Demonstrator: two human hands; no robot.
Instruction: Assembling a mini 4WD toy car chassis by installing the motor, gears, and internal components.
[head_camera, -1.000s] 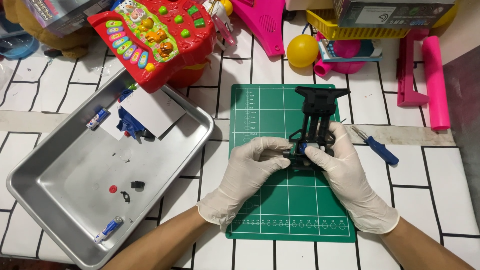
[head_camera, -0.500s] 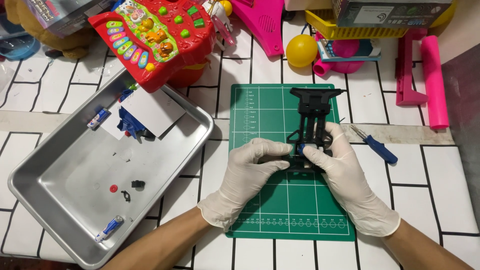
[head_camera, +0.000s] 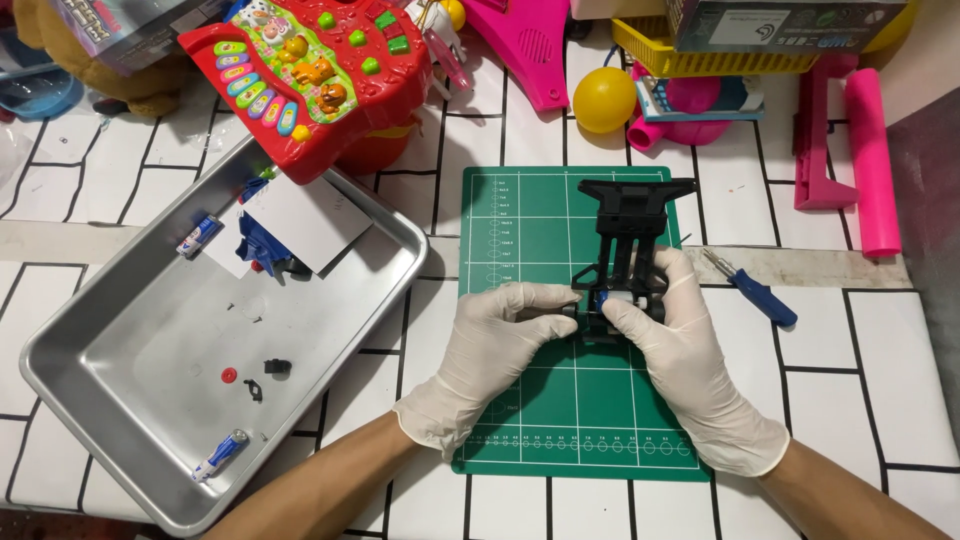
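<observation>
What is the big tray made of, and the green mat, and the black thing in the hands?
The tray looks like metal: dull silver, with soft reflections. The green mat seems rubbery or soft plastic: flat, matte, printed with a grid. The black frame looks like hard moulded plastic with a slight sheen.

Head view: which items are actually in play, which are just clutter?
In play: black plastic frame, held by left hand and right hand over green cutting mat.
Lying about: blue screwdriver, metal tray, red toy keyboard, yellow ball.
</observation>
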